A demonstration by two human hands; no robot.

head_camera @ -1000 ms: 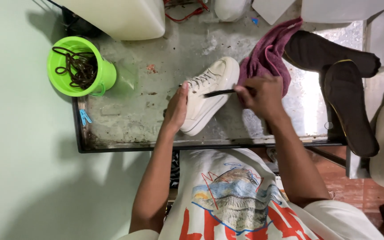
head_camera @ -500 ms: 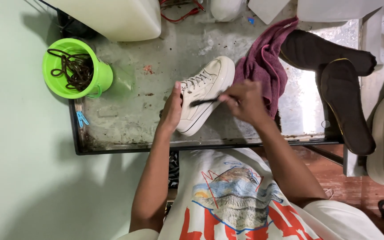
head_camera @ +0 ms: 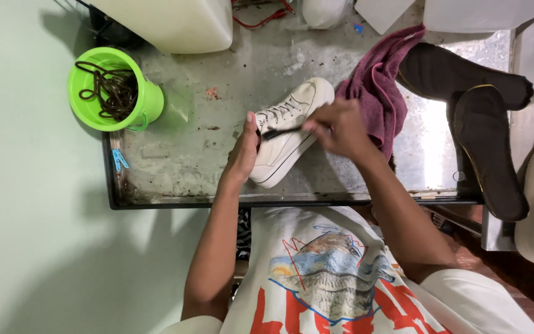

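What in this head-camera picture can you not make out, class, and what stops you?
1. Head view: the brush tip is too small and dark to make out its bristles.
2. Head view: the near side of the white shoe hides behind the left hand.
3. Head view: the brush grip hides inside the right hand.
4. Head view: the top edge cuts off the cream tub.

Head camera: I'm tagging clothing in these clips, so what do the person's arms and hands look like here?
Both arms are bare from the short sleeves down. The left hand and right hand wear no gloves; no rings or watch show. The shirt is white, with a printed picture in blue, grey and tan and large red shapes below it.
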